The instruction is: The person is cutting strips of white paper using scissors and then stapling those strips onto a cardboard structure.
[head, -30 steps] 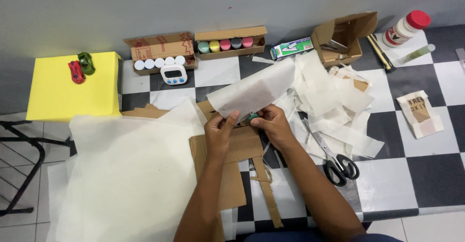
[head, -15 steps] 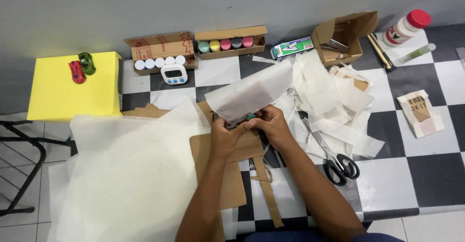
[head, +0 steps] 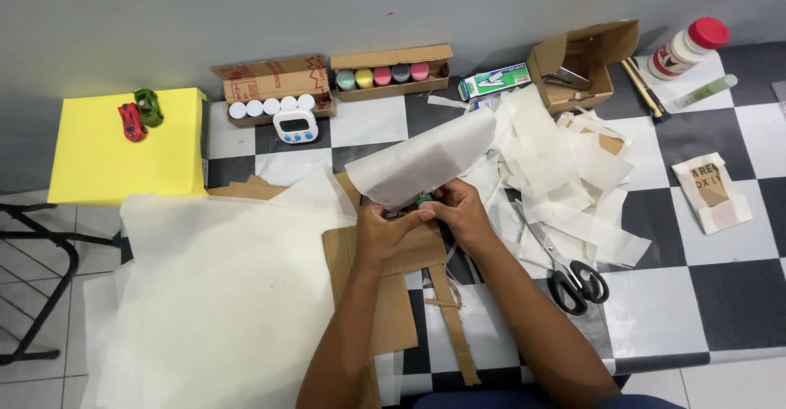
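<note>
Both hands work at the centre of the checkered table (head: 704,302). The left hand (head: 383,230) and right hand (head: 460,210) meet with fingers curled closed, pinching a small green object (head: 424,200) and the near edge of a white paper sheet (head: 422,163), which rises tilted to the far right above the hands. Brown cardboard pieces (head: 385,294) lie beneath the wrists. A large white sheet (head: 221,294) covers the near left. Paper scraps (head: 557,163) and black scissors (head: 573,274) lie to the right. A timer (head: 295,126) and two paint-pot boxes (head: 391,72) stand far. Compared with the earlier frame, the hands are closer together and the sheet is folded further over the object.
</note>
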